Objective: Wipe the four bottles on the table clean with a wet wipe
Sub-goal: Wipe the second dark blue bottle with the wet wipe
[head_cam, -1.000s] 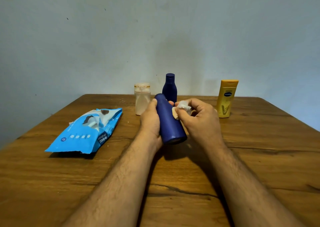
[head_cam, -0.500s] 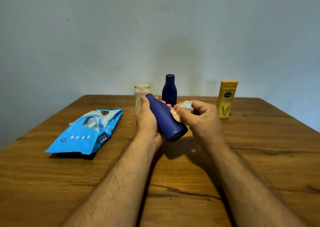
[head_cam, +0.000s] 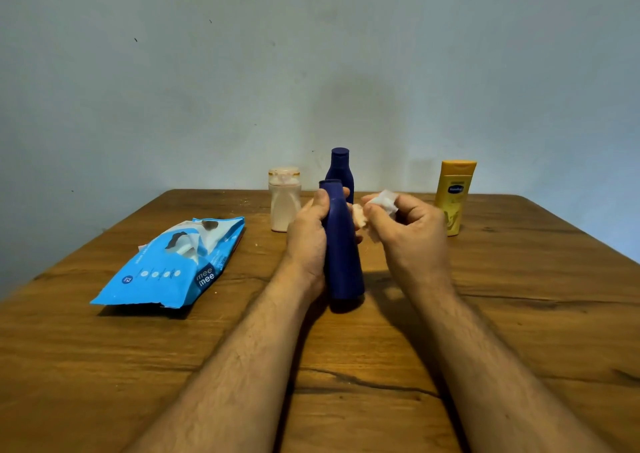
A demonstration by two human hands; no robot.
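Left hand: left hand [head_cam: 309,241] wraps its fingers round the tall dark-blue plastic bottle [head_cam: 341,244], upright on the brown wooden table [head_cam: 519,314].
Right hand: right hand [head_cam: 408,232] pinches a crumpled white wet wipe [head_cam: 382,201], just right of that bottle (contact unclear).
Far row: 3 bottles, pale translucent capped bottle [head_cam: 284,199], second dark-blue bottle [head_cam: 340,167], yellow lotion bottle [head_cam: 454,196].
Left side: blue wipes pack [head_cam: 169,265], lying flat.

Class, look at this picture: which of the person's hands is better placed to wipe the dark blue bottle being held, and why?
The right hand: it already pinches the crumpled white wet wipe beside the dark blue plastic bottle, while the left hand grips that bottle.
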